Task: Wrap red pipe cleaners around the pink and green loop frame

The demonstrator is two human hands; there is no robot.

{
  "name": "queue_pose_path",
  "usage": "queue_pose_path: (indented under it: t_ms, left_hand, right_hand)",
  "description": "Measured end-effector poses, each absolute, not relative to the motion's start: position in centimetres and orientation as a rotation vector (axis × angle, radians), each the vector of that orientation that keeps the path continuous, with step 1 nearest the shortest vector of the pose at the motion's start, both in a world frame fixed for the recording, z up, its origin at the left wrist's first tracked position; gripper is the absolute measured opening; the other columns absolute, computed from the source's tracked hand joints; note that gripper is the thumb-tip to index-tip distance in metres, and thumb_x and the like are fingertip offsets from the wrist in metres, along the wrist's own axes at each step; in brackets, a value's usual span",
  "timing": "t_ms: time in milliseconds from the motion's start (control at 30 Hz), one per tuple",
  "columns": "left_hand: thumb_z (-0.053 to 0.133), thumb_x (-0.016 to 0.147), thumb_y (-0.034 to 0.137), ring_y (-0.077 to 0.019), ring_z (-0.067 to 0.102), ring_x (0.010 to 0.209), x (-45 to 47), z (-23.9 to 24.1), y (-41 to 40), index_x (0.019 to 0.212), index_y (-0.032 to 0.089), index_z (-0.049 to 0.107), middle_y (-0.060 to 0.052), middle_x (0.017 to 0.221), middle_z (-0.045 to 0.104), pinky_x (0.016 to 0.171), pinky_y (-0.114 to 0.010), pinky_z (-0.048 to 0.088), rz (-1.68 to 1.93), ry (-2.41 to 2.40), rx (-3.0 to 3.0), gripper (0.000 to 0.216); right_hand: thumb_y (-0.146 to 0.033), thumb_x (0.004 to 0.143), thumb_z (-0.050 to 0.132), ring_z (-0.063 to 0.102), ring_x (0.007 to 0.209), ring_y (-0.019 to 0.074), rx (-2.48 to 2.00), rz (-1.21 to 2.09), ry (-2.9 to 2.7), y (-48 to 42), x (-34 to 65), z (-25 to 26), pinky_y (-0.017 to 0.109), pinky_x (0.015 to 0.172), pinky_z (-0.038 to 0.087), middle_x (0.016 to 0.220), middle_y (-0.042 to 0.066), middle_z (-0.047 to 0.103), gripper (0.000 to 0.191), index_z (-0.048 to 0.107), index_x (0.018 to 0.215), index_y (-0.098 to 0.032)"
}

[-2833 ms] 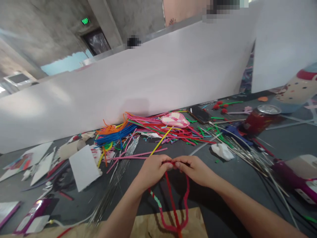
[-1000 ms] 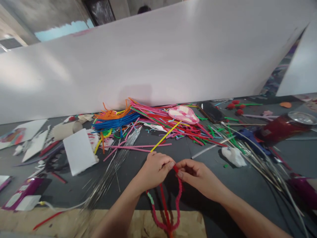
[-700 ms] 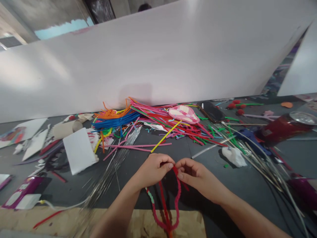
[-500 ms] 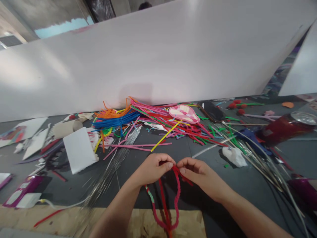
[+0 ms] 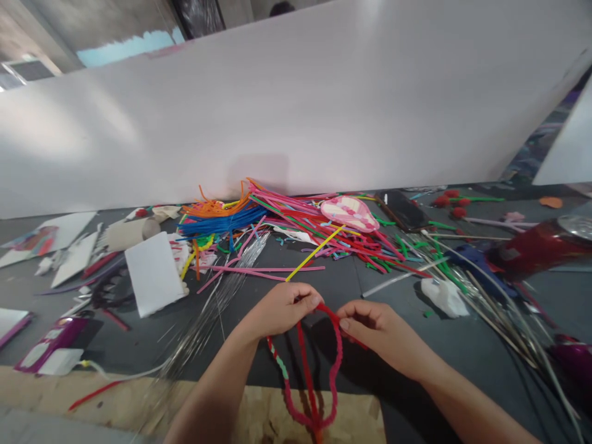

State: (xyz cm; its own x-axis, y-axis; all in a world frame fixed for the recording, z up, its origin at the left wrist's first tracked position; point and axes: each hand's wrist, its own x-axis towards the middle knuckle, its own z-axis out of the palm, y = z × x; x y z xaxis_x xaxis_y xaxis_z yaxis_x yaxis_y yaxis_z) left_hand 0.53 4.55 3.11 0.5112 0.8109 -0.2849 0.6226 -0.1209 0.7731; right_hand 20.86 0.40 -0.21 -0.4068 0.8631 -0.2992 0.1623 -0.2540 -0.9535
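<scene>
My left hand (image 5: 287, 308) pinches a red pipe cleaner (image 5: 329, 311) between thumb and fingers. Its other end is gripped by my right hand (image 5: 382, 327), a short way to the right, so a slanting stretch of red shows between the two. Below them hangs a loop of twisted pink pipe cleaner (image 5: 339, 357), with a mint-green and red striped part on its left side. A straight red stem (image 5: 306, 364) runs up through the loop's middle, and the strands meet at an orange-red joint at the bottom. Part of the loop's upper left is behind my left hand.
Behind lie heaped pipe cleaners (image 5: 296, 213), a pink-and-white oval piece (image 5: 349, 213) and a phone (image 5: 402, 209). Thin wires (image 5: 208, 308) and a white card (image 5: 154, 274) are at left. At right are a red can (image 5: 541, 250), blue-handled tool (image 5: 481, 268) and white cable.
My hands have moved apart, my right slightly rightward, and a stretch of red pipe cleaner now shows between them. The loop's right side bulges wider. The view has shifted slightly.
</scene>
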Motion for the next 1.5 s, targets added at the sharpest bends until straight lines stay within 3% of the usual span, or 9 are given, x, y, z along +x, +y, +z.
queue_pose_path:
  t_ms: [167,433,667,967,1233,1500]
  left_hand:
    - [0.052,0.08,0.026,-0.0122,0.055,0.066,0.7,3.0,4.5,0.083,0.016,0.066,0.002,0.071,0.063,0.061,-0.02,0.039,0.238,1.185,1.796,0.017]
    - [0.052,0.081,0.027,-0.0129,0.056,0.071,0.9,2.9,4.5,0.087,0.017,0.067,0.001,0.077,0.066,0.066,-0.02,0.041,0.271,1.11,1.825,0.019]
    - [0.05,0.081,0.022,-0.0113,0.052,0.065,1.0,2.8,4.3,0.084,0.017,0.066,0.002,0.071,0.062,0.061,-0.019,0.038,0.265,1.132,1.854,0.017]
    - [0.049,0.082,0.028,-0.0156,0.06,0.081,1.0,2.9,4.7,0.089,0.02,0.067,0.0,0.087,0.069,0.073,-0.021,0.041,0.277,1.088,1.875,0.02]
    - [0.045,0.085,0.037,-0.0143,0.056,0.069,1.3,3.0,4.9,0.079,0.02,0.063,0.002,0.072,0.063,0.063,-0.021,0.038,0.242,1.086,1.973,0.026]
    - [0.045,0.084,0.03,-0.0144,0.054,0.068,1.6,3.2,4.7,0.074,0.02,0.06,0.003,0.068,0.06,0.064,-0.022,0.035,0.212,1.128,2.034,0.021]
  right_hand:
    - [-0.035,0.078,0.055,0.047,0.058,0.0112,-1.287,1.658,-1.536,0.4,20.8,-0.2,0.022,0.054,0.035,0.064,-0.002,0.055,0.02,0.063,0.079,-0.017]
    - [-0.032,0.078,0.054,0.049,0.06,0.0118,-1.276,1.595,-1.575,0.6,21.0,-0.5,0.022,0.056,0.037,0.066,-0.002,0.058,0.017,0.064,0.077,-0.018]
    - [-0.029,0.08,0.052,0.053,0.069,0.0137,-1.236,1.585,-1.63,0.6,21.2,-0.8,0.023,0.064,0.041,0.073,-0.001,0.061,0.016,0.064,0.081,-0.018]
    - [-0.022,0.08,0.051,0.052,0.067,0.0116,-1.204,1.541,-1.65,0.8,21.0,-0.4,0.021,0.062,0.04,0.073,-0.002,0.061,0.016,0.066,0.084,-0.017]
    - [-0.02,0.08,0.051,0.046,0.062,0.0089,-1.15,1.575,-1.579,1.0,20.7,-1.1,0.018,0.056,0.037,0.069,-0.002,0.056,0.015,0.065,0.082,-0.016]
    - [-0.018,0.08,0.051,0.045,0.059,0.008,-1.118,1.601,-1.586,1.0,20.8,-0.7,0.019,0.057,0.037,0.066,-0.004,0.053,0.015,0.065,0.084,-0.016]
